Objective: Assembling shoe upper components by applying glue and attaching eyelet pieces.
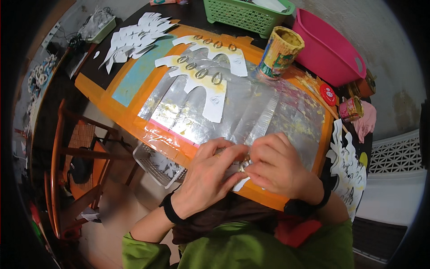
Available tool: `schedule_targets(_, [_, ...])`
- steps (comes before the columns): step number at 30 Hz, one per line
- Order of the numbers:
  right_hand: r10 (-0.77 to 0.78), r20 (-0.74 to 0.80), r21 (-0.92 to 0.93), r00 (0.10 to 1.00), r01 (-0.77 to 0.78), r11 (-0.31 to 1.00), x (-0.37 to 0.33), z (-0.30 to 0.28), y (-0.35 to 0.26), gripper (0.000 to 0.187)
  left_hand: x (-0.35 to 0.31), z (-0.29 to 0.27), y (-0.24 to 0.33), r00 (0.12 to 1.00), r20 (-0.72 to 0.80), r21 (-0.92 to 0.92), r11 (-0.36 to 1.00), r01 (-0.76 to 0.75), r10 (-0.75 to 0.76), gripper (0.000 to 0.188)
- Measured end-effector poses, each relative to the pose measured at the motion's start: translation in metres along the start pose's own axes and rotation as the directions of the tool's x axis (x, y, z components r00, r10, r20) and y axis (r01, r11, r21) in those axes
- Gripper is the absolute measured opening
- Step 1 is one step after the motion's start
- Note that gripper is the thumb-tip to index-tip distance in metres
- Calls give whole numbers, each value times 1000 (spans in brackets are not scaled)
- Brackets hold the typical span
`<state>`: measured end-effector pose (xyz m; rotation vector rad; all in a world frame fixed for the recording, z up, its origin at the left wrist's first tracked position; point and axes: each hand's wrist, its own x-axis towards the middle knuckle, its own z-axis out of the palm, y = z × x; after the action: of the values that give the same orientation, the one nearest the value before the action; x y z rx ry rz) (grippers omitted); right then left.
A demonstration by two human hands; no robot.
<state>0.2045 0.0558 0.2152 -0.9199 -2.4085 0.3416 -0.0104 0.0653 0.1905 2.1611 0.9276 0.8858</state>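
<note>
My left hand [210,168] and my right hand [280,166] meet at the near edge of the table, fingers bent and pinched together. Between the fingertips shows a small shiny metal ring [244,165], partly covered by them. Under the hands a corner of a white cut-out piece [240,184] peeks out; the rest of it is hidden. Farther off lie two white cut-out pieces, a nearer one [216,102] and a farther one [238,67], both smeared yellow. Each carries a row of several oval metal rings [217,78].
A yellow-crusted can [280,51] stands at the back, near a green basket [251,18] and a pink tub [327,45]. White cut-outs [136,38] are piled back left; more [349,175] lie at right. A stick [324,102], small tin [350,109] and wooden chair [83,154] flank the work.
</note>
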Motion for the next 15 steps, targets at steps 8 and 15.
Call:
schedule_targets(8, [-182, -1, -140, 983, 180, 974, -4, 2, 1, 18, -5, 4, -11, 992, 4, 54, 990, -128, 128, 27])
schedule_targets(15, [-28, 86, -42, 996, 32, 999, 0, -6, 1, 18, -8, 6, -16, 990, -33, 11, 991, -136, 136, 22])
